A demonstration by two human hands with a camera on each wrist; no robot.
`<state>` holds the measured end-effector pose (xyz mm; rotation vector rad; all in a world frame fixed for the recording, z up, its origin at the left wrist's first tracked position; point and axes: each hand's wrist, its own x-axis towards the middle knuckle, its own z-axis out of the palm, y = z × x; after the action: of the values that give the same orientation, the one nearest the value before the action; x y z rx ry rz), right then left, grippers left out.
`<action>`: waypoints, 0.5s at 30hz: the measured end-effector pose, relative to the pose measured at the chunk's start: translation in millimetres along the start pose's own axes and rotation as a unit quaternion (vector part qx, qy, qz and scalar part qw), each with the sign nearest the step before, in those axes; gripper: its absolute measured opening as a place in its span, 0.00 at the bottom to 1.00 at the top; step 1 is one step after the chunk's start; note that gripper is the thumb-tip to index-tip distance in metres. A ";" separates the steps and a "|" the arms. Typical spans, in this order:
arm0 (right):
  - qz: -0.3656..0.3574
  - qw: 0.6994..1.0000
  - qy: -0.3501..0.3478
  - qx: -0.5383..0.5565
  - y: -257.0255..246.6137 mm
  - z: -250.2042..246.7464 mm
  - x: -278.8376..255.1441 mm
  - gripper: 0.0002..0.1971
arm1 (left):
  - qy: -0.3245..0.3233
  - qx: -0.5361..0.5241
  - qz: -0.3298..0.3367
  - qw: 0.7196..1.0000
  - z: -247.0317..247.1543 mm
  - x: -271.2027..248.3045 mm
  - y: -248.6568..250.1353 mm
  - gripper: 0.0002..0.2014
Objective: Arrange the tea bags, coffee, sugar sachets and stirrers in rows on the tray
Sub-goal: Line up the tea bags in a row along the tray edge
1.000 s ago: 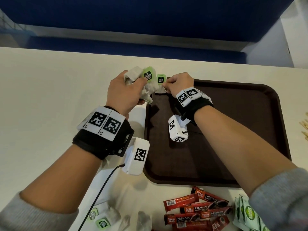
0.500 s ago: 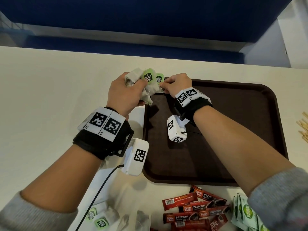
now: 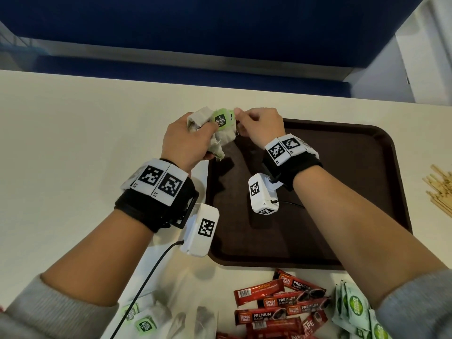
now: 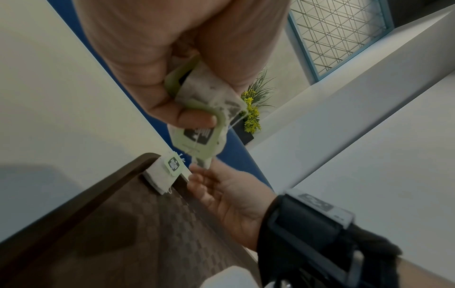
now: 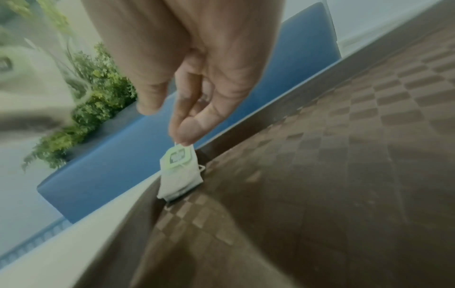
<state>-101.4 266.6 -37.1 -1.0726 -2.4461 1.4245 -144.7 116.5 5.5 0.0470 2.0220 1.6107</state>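
Observation:
My left hand (image 3: 205,133) grips a bunch of tea bags (image 3: 221,121) with green tags, held above the far left corner of the brown tray (image 3: 396,167). In the left wrist view the bunch (image 4: 204,97) hangs from my curled fingers. One tea bag (image 4: 167,175) leans in that corner against the rim; the right wrist view also shows this tea bag (image 5: 179,171). My right hand (image 3: 241,118) has thumb and forefinger pinched together just above it (image 5: 183,136). Whether they pinch this bag or the lowest one of the bunch I cannot tell.
Near the table's front edge lie red coffee sticks (image 3: 281,304), green sugar sachets (image 3: 354,307) and loose tea bags (image 3: 144,321). Wooden stirrers (image 3: 440,192) lie right of the tray. A cable (image 3: 146,285) runs from my left wrist. The rest of the tray floor (image 5: 320,175) is bare.
My right hand has edged left, closer to the bunch, and the second green tag is now mostly hidden behind the bunch's tag. My left hand has stayed almost still.

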 end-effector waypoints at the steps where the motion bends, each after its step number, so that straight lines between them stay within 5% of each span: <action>1: -0.009 0.999 -0.020 0.036 -4.8 -2.8 -4.4 0.17 | 0.001 0.003 0.001 1.000 0.8 -0.6 0.0 0.01; 8: -0.088 0.974 -0.175 0.114 -17.4 -19.3 -18.7 0.02 | -0.001 0.010 0.004 1.000 1.6 -3.4 -0.6 0.03; 15: -0.038 0.990 -0.092 0.103 0.5 -14.6 -6.7 0.03 | 0.016 0.005 0.008 1.000 -5.9 -1.2 -2.7 0.03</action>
<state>-89.9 273.0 -27.8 -0.8295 -2.3596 1.7770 -145.4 110.1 4.3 0.0414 2.0595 1.6203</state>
